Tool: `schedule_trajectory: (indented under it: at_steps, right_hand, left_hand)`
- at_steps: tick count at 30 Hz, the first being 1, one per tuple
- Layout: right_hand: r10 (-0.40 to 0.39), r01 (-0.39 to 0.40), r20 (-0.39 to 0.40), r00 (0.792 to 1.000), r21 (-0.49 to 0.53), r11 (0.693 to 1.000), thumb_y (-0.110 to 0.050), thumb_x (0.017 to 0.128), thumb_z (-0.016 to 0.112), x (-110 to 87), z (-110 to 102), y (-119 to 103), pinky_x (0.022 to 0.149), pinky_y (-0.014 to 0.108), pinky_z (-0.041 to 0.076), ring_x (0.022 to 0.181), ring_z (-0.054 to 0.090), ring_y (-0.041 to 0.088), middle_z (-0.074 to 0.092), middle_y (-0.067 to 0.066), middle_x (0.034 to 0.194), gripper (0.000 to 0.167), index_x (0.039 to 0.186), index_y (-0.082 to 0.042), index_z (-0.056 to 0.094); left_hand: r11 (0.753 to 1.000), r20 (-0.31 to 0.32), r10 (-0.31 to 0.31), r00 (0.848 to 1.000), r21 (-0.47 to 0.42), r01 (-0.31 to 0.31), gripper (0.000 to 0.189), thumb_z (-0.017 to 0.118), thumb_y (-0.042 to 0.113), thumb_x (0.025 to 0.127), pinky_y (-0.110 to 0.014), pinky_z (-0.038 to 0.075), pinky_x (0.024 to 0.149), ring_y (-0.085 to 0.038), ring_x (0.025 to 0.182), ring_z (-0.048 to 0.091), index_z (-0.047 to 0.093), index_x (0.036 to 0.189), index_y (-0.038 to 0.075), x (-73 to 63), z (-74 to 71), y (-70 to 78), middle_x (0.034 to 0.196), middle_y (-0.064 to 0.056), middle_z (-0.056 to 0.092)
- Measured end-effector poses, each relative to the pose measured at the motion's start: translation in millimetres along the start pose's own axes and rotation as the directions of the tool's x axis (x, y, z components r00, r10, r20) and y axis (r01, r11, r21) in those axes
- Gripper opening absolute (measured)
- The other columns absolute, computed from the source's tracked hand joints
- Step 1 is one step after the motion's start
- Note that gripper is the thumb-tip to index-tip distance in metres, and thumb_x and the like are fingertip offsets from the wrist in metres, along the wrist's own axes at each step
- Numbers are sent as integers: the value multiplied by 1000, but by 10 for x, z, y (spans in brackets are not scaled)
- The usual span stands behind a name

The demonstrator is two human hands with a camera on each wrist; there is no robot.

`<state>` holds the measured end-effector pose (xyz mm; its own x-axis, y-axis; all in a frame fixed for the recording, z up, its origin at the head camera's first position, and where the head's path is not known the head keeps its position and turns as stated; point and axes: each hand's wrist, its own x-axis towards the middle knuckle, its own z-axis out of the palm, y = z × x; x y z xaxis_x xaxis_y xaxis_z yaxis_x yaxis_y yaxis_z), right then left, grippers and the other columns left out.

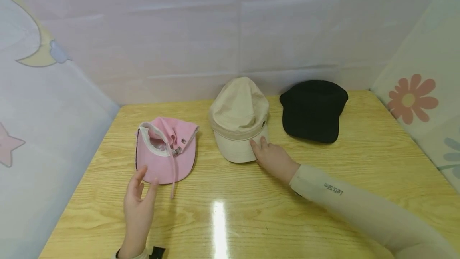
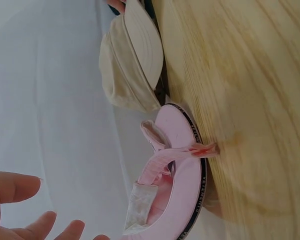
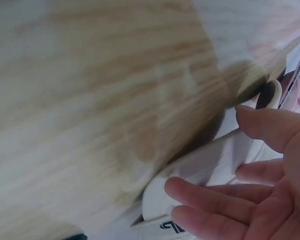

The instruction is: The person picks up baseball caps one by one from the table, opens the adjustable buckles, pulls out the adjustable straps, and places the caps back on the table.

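A pink cap (image 1: 185,167) sits on the left of the table, its strap opening turned up and a thin strap hanging over the brim. My left hand (image 1: 139,207) is at its near edge, thumb and fingers spread, holding nothing. In the middle is a beige cap (image 1: 235,111) with its brim towards me. The fingers of my right hand (image 1: 276,162) lie at the right side of that brim, loosely extended in the right wrist view. Whether they press on the brim, I cannot tell. To the right lies a black cap (image 1: 314,111), apart from both hands.
The caps stand on a wood-grain table (image 1: 230,211) that reflects a bright strip of light. Pale cloth (image 1: 179,43) hangs behind the table, with printed cloth at both sides. A flower print (image 1: 407,99) shows on the right one.
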<state>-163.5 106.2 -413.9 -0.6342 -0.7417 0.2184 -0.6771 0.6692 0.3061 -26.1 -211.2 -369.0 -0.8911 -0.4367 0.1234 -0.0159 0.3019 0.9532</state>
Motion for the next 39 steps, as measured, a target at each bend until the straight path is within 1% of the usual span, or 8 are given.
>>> schedule_trajectory:
  at_steps: [7,10,14,18,27,31,35,39]
  right_hand:
    - [14,-16,-25,1000,-79,997,-4,87,69,21,8,-15,46,29,52,60,67,21,69,25,98,26,110,9,66]
    - [40,-43,-27,999,-115,992,-6,88,68,34,-1,-44,46,30,52,59,66,21,69,24,97,26,109,10,66]
    - [81,-72,46,996,-170,983,-29,88,72,55,-28,-79,56,35,55,76,66,29,66,25,111,49,117,9,62]
    - [98,-76,105,990,-199,977,-48,83,72,77,-41,-96,64,38,55,90,64,32,60,24,124,71,123,9,58]
    - [51,-42,70,996,-118,992,-18,91,67,65,-50,-45,72,40,56,93,66,34,62,31,113,46,121,14,54]
    - [149,-150,-19,989,-33,988,-3,89,63,48,-76,32,60,33,55,73,63,27,62,25,91,33,113,15,52]
    - [180,-184,-177,968,-7,983,5,84,61,31,-65,116,41,25,42,50,45,15,45,10,63,16,92,8,47]
    - [203,-199,-261,944,42,979,9,82,61,19,-88,206,37,26,36,44,42,15,38,6,55,23,77,1,40]
  left_hand:
    - [1000,32,23,999,8,-23,43,57,0,96,-31,27,113,-29,137,31,44,135,-12,13,69,-8,143,-20,43]
    - [1000,34,21,999,0,-21,42,57,0,96,-41,25,113,-30,137,31,45,134,-12,-4,93,-2,143,-21,42]
    - [999,35,41,999,-7,-40,41,57,-2,95,-54,24,111,-33,136,31,46,132,-13,-13,117,-29,143,-23,41]
    - [999,39,53,998,-1,-53,39,57,-3,95,-49,26,112,-33,136,32,47,131,-12,-16,133,-60,143,-23,42]
    - [999,75,43,996,-1,-43,35,57,-5,94,-51,26,111,-34,137,31,51,126,-14,-24,174,-64,143,-23,42]
    - [998,100,59,993,3,-60,35,57,-5,94,-56,25,110,-35,137,30,51,127,-14,1,192,-74,144,-24,41]
    - [996,110,79,991,20,-81,33,57,-3,94,-36,29,109,-32,135,33,53,126,-13,0,211,-75,143,-22,43]
    - [993,110,104,988,49,-110,31,58,-2,94,-26,32,102,-30,133,36,55,123,-11,-7,239,-53,141,-20,46]
